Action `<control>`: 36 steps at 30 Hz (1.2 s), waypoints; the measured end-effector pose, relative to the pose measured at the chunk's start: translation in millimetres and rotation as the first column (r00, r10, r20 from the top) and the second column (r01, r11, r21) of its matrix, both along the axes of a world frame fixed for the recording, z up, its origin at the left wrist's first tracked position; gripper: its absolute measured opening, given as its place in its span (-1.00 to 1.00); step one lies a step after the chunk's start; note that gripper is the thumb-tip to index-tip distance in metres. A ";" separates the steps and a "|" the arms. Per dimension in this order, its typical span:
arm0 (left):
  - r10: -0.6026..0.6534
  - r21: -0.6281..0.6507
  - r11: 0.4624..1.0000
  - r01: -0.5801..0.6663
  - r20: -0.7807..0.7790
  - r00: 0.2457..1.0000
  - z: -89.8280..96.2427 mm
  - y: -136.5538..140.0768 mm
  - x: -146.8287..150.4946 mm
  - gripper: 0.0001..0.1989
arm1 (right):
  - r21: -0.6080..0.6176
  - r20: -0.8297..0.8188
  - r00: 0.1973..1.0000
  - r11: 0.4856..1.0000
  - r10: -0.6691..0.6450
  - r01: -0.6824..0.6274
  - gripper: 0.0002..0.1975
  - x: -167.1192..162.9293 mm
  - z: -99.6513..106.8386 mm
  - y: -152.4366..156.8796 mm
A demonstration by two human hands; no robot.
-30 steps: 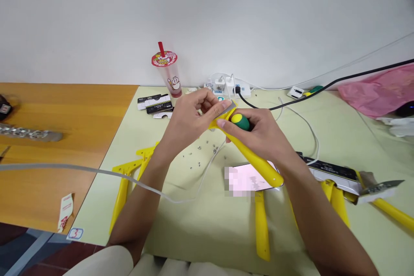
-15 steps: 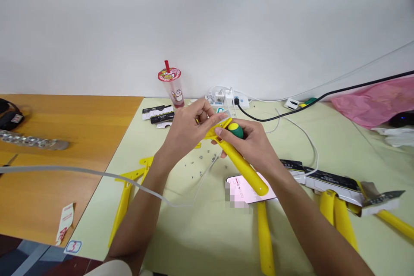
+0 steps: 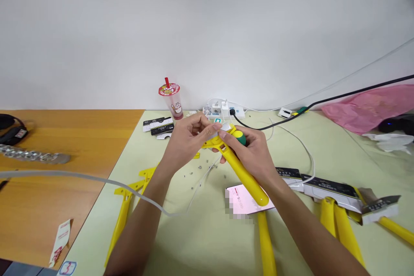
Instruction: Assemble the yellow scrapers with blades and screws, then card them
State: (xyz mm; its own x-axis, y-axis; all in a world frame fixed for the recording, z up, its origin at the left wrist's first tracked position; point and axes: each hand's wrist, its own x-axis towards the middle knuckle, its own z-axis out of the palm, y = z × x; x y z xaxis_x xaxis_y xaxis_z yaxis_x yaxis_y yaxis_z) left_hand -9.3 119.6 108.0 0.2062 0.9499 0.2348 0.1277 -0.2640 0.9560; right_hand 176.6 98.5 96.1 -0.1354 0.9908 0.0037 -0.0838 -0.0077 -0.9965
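My left hand [image 3: 190,140] pinches a flat silvery plate [image 3: 225,127] between thumb and fingers, against the head of a yellow scraper-like tool [image 3: 242,170]. My right hand [image 3: 250,146] is closed around the tool near its head, the thumb pressing by the plate. A green and yellow screwdriver handle [image 3: 240,136] sticks out of the right hand's grip; its shaft is hidden. The tool's long handle slants down to the right, over a phone [image 3: 246,196] with a lit pink screen. Several small screws [image 3: 199,167] lie scattered on the table below the hands.
More yellow tools lie left [image 3: 121,215] and right [image 3: 344,228]. Black and white boxes [image 3: 330,189] are at the right, flattened ones [image 3: 161,126] at the back left. A lidded cup [image 3: 174,103] stands by a power strip [image 3: 239,110]. A grey cable [image 3: 80,176] crosses the left arm.
The view has tilted up slightly, so the table sits lower. The tool's head has turned a little, and more of the silvery plate shows between the hands. Both hands keep their grip.
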 end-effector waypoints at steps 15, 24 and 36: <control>-0.190 -0.227 0.972 0.055 -0.632 0.751 -53.0 52.0 -87.8 -0.63 | 0.124 -0.237 0.895 0.902 -0.378 0.414 -0.60 12.7 17.6 -11.4; -0.413 -0.461 0.887 -0.009 -0.803 0.430 -85.9 66.7 -94.5 -0.54 | 0.079 -0.401 0.841 0.900 -0.364 0.428 -0.56 12.6 25.1 -12.3; -0.452 -0.536 0.844 0.001 -0.711 0.539 -83.3 65.5 -107.3 -0.43 | 0.128 -0.079 0.986 0.980 -0.144 0.153 -0.53 26.6 23.6 -7.2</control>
State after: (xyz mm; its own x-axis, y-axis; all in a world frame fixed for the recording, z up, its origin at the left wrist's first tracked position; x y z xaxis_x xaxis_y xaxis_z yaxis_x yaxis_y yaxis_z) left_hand -116.5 185.1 24.7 0.3101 0.7762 -0.5489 0.8737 -0.0050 0.4865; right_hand 203.2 91.3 119.7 0.0186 0.9898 0.1413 -0.1422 0.1425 -0.9795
